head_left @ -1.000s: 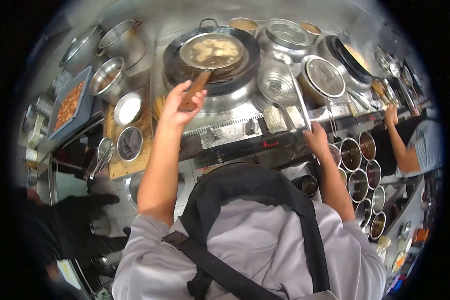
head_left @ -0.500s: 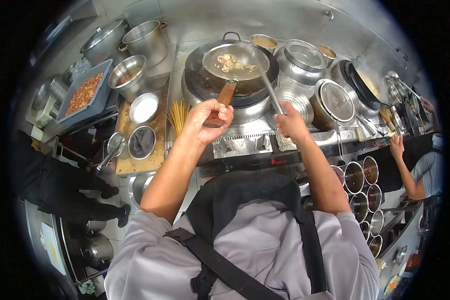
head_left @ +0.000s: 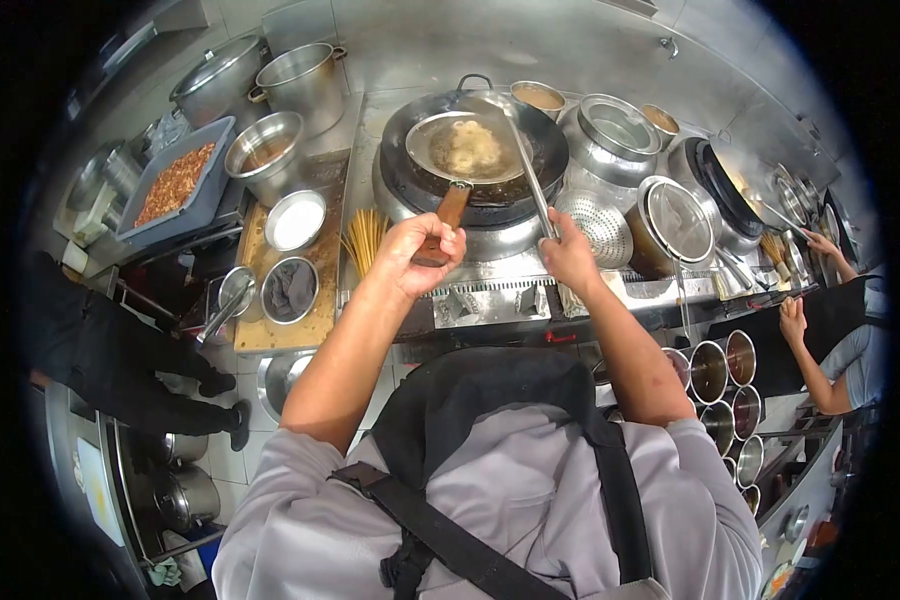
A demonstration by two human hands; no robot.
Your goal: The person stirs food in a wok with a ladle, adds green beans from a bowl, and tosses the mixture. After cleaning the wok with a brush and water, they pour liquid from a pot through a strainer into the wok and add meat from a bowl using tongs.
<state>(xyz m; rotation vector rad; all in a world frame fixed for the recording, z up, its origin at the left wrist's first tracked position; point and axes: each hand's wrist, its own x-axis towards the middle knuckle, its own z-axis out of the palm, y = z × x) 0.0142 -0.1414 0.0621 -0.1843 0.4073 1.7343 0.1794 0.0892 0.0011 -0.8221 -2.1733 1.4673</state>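
My left hand (head_left: 418, 256) is wrapped round the wooden handle (head_left: 453, 207) of a round strainer (head_left: 425, 160), which sits inside the large dark wok (head_left: 395, 130). Pale food pieces (head_left: 472, 147) lie bunched in the strainer, with bubbling liquid round them. My right hand (head_left: 572, 255) grips the long metal handle of a ladle (head_left: 530, 175). The ladle's far end reaches over the wok's back right part, where its head is blurred.
A perforated skimmer (head_left: 592, 228) lies right of the wok, beside a strainer on a pot (head_left: 679, 219). Left are a wooden board (head_left: 329, 230) with bowls and a tub (head_left: 216, 187) of reddish food. One person (head_left: 100, 345) stands left, another (head_left: 845, 355) works at the right.
The ladle head has moved from over the food toward the wok's back right, and my right hand has shifted slightly left. The food is now bunched together amid bubbles.
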